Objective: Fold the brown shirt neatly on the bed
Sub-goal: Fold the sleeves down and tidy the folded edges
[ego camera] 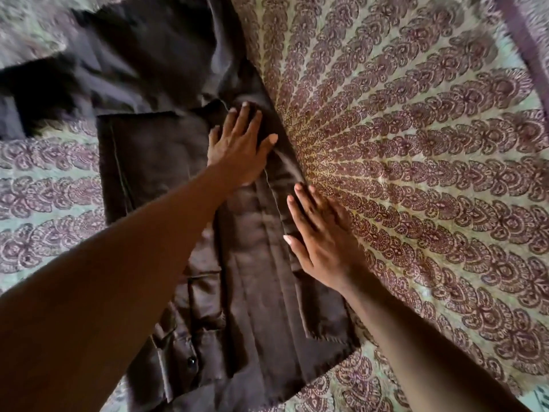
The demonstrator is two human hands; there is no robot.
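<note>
The brown shirt (255, 304) lies spread on the patterned bed cover, partly folded into a long strip running from the lower middle up to the upper left. One black button shows near its lower left edge. My left hand (237, 144) lies flat with straight fingers on the shirt's upper part, pressing the folded cloth. Flat as well, my right hand (320, 233) rests on the shirt's right folded edge, its fingers half on the bed cover. The far end of the shirt at the upper left is blurred.
The bed cover (416, 173) with a purple and cream leaf pattern fills the right side and the left edge. A plain purple border band (525, 34) runs along the top right corner.
</note>
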